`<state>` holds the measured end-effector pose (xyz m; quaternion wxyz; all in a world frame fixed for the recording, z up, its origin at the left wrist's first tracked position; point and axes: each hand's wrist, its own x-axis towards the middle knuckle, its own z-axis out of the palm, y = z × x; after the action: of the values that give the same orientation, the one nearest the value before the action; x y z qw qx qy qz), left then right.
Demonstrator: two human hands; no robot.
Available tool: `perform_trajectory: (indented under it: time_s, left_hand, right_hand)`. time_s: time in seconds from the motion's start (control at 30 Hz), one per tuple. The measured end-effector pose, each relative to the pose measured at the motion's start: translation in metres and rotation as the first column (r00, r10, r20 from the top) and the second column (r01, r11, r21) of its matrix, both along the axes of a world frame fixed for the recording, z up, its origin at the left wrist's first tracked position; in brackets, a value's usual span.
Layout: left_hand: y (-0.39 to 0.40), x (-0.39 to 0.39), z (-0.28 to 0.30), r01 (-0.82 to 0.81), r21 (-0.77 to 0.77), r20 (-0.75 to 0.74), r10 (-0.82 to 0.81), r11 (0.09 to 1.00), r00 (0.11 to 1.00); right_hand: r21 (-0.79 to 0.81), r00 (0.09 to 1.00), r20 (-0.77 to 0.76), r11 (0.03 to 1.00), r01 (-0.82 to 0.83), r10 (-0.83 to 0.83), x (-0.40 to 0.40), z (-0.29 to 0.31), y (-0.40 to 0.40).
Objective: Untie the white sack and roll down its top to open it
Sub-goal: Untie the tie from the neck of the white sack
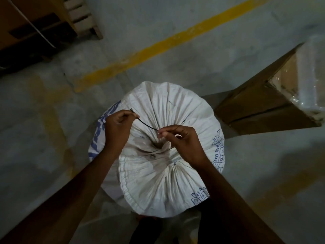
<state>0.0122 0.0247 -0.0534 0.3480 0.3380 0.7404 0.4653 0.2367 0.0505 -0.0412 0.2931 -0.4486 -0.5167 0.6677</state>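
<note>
White sack (168, 120) stands upright on the concrete floor (52, 120), directly below me, its top gathered into radiating pleats that meet at a puckered neck just under my hands. A thin black tie (147, 126) runs from that neck — my left hand (119, 127) has its fingers (134, 116) pinched shut on the free end with the small locking head, drawn up and out to the left, I judge to keep the strap taut. My right hand (182, 143) pinches narrowly at the strap close to the neck, presumably to steady it; a further length of tie shows past it to the right. Neck looks bunched, so rolling down is not yet begun. Room: open floor to the left and front as far as the yellow line (158, 44); a wrapped cardboard box (274, 95) stands near the sack's right side — tighter there. A wooden pallet (82, 16) sits well apart, far left.
</note>
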Motion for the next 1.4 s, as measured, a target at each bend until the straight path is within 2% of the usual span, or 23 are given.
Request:
perform_trajectory:
  time_s: [0.13, 0.3, 0.4, 0.57, 0.77, 0.97, 1.13, 1.27, 1.4]
  left_hand:
    - [0.007, 0.018, 0.006, 0.088, -0.011, -0.135, -0.089, 0.996, 0.987]
    - [0.024, 0.05, 0.009, 0.107, -0.028, -0.264, -0.111, 0.994, 0.958]
    - [0.04, 0.083, 0.012, 0.135, -0.049, -0.324, -0.144, 0.99, 0.935]
    - [0.082, 0.159, 0.021, 0.154, -0.028, -0.26, -0.156, 0.988, 0.953]
    - [0.162, 0.275, 0.026, 0.282, 0.085, -0.172, -0.265, 0.956, 0.949]
    - [0.24, 0.386, 0.036, 0.347, 0.108, -0.145, -0.33, 0.932, 0.933]
    - [0.278, 0.45, 0.017, 0.37, 0.026, -0.083, -0.367, 0.929, 0.927]
    - [0.292, 0.489, -0.005, 0.376, -0.004, -0.048, -0.376, 0.927, 0.926]
    - [0.301, 0.513, -0.019, 0.425, -0.028, -0.11, -0.426, 0.905, 0.898]
  right_hand:
    - [-0.011, 0.972, 0.066, 0.974, 0.227, -0.226, 0.004, -0.007, -0.001]
    - [-0.097, 0.912, 0.021, 0.907, 0.409, -0.409, 0.016, -0.004, 0.015]
    - [-0.001, 0.875, 0.117, 0.881, 0.473, -0.47, 0.04, 0.001, 0.031]
    - [0.187, 0.812, 0.292, 0.863, 0.469, -0.505, 0.103, 0.009, 0.065]
    - [0.416, 0.71, 0.364, 0.787, 0.456, -0.603, 0.211, 0.032, 0.129]
    - [0.639, 0.54, 0.433, 0.668, 0.381, -0.722, 0.321, 0.051, 0.192]
    - [0.566, 0.437, 0.568, 0.716, 0.408, -0.698, 0.407, 0.042, 0.235]
    - [0.489, 0.431, 0.657, 0.785, 0.382, -0.619, 0.443, 0.028, 0.253]
    - [0.464, 0.429, 0.698, 0.818, 0.339, -0.573, 0.46, 0.015, 0.26]
